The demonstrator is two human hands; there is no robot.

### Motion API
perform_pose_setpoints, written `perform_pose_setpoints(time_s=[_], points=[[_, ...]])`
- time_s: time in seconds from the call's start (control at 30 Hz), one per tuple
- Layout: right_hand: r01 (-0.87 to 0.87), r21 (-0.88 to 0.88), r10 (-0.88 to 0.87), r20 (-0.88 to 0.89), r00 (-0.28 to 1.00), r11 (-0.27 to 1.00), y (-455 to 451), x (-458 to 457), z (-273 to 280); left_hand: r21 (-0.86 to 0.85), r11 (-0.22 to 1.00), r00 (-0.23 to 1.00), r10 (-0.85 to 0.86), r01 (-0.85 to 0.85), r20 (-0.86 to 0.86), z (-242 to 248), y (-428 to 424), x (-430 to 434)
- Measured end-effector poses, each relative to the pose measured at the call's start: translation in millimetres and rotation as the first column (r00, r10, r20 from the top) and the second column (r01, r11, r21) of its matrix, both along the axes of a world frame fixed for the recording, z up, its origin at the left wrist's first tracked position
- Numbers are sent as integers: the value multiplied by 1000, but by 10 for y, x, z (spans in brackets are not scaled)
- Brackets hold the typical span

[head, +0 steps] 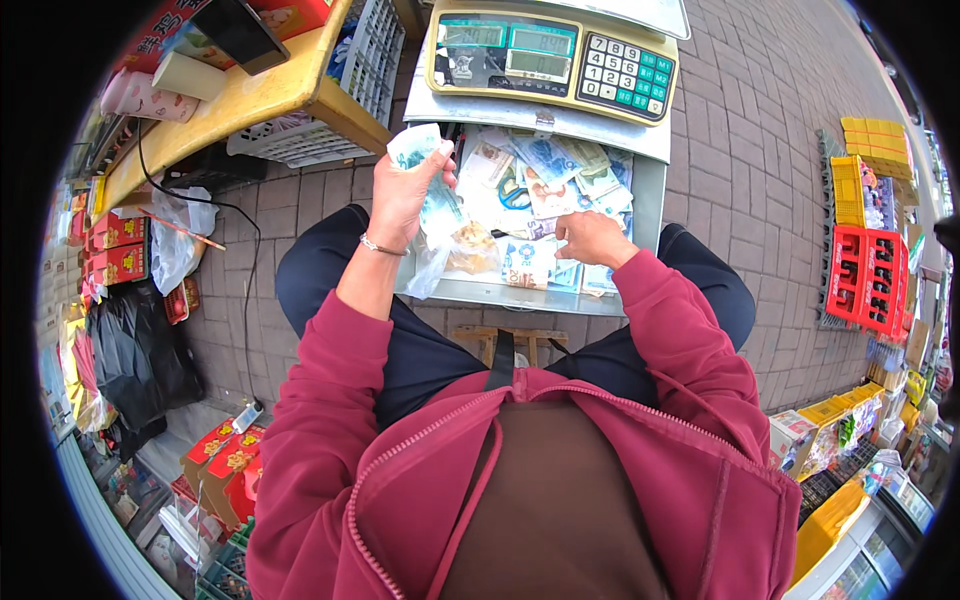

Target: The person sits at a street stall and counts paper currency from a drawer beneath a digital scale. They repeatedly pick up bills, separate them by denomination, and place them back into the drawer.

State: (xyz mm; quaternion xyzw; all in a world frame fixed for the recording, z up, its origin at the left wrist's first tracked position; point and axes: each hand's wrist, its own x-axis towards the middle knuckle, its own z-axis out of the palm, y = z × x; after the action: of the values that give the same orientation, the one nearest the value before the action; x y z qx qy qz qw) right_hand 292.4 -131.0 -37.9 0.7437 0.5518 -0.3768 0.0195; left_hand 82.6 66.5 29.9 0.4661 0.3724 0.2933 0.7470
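Note:
My left hand (409,187) is closed around greenish banknotes (415,144) above the left side of an open metal drawer (646,225). Loose banknotes (551,161) of several colours fill the drawer, with blue-handled scissors (513,193) among them. A clear plastic bag (474,249) with something yellowish inside lies below my left hand. My right hand (592,238) reaches into the drawer, fingers bent down onto the notes; whether it pinches one cannot be told. A digital price scale (551,64) with a keypad stands on top, behind the drawer.
A wooden table (300,82) with a phone (238,34) and paper cups stands at the left, plastic crates (367,67) beneath and beside it. A black cable (259,247) crosses the brick paving. Red boxes and a black bag (139,352) lie left; red crates (868,281) stand right.

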Motion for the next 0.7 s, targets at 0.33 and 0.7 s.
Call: perform_pose_setpoints(time_s=[0.33, 0.7], points=[[248, 185, -229, -116, 966, 951, -179, -71, -287, 61, 987, 986, -143, 148, -80, -126, -34, 20], [565, 335, -652, 283, 703, 754, -46, 369, -291, 130, 955, 956, -243, 265, -164, -157, -81, 61]])
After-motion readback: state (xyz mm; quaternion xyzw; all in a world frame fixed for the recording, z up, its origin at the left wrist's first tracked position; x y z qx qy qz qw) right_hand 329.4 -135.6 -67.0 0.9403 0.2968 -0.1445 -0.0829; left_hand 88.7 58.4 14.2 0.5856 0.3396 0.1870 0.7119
